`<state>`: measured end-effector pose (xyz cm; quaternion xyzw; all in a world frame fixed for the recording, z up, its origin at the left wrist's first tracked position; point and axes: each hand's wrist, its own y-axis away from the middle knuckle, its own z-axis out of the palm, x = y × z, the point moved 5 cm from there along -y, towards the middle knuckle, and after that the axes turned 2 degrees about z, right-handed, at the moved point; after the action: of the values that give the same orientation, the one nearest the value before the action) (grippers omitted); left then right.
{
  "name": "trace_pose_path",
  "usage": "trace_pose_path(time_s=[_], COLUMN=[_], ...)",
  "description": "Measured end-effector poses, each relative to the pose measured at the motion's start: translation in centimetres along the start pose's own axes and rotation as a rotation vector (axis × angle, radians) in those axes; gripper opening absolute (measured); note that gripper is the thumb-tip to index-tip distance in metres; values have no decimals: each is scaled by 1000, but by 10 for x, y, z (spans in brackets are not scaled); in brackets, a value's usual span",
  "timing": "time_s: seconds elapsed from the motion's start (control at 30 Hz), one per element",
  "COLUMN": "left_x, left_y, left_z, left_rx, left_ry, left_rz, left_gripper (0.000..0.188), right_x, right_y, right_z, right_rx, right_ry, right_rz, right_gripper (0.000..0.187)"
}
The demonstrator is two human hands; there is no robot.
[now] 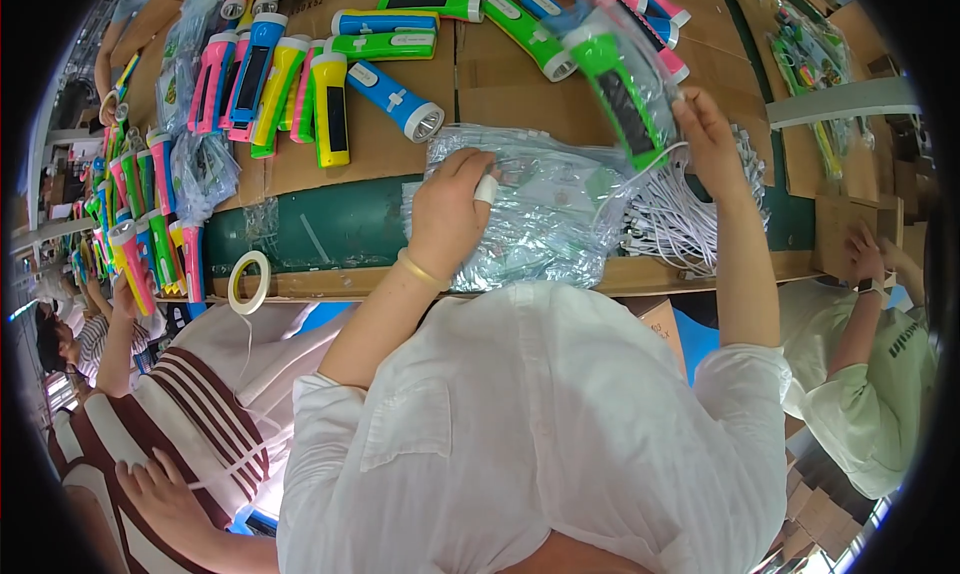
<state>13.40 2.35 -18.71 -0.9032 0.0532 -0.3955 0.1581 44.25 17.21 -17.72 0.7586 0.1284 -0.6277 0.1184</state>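
A green flashlight (620,99) with a dark panel, blurred by motion, is inside a clear plastic bag. My right hand (712,139) is closed on the edge of that bag, holding it tilted above the table; a white cable trails by its lower end. My left hand (450,214), with a white wrap on one digit, is on a stack of clear plastic bags (560,199). Its fingers curl at the stack's left part and appear to pinch a bag. A bundle of white cables (680,219) lies right of the stack, below my right hand.
Several coloured flashlights (333,114) cover the far cardboard, with a blue flashlight (395,99) nearest the bags. A tape roll (249,282) is at the table's front edge. Co-workers' hands (160,499) show at left, and another co-worker's hand (865,254) at right near a cardboard box.
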Motion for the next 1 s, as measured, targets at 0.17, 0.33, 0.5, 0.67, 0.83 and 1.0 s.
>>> trace_pose_path(time_s=[0.17,0.33,0.5,0.67,0.83,1.0], left_x=[12,-1,5,5,1,6], left_y=[-37,-44,-47,-51,-44,-40], left_z=[14,28,31,36,33,32], left_rx=[5,-131,-163,-163,-180,-164], left_ry=[-319,-346,-298,-300,-283,-191], left_rz=[255,190,219,204,193,194], left_gripper=[24,27,24,20,19,18], right_x=[1,2,-45,-25,-24,-45], right_y=[-45,-99,-140,-139,-91,-11], right_z=[-48,-140,-276,-288,-81,91], right_rx=[95,390,690,777,75,-323], right_ry=[47,-40,-141,-25,156,415], right_rz=[-26,-12,-142,69,76,-191], right_gripper=[16,19,18,41,44,25])
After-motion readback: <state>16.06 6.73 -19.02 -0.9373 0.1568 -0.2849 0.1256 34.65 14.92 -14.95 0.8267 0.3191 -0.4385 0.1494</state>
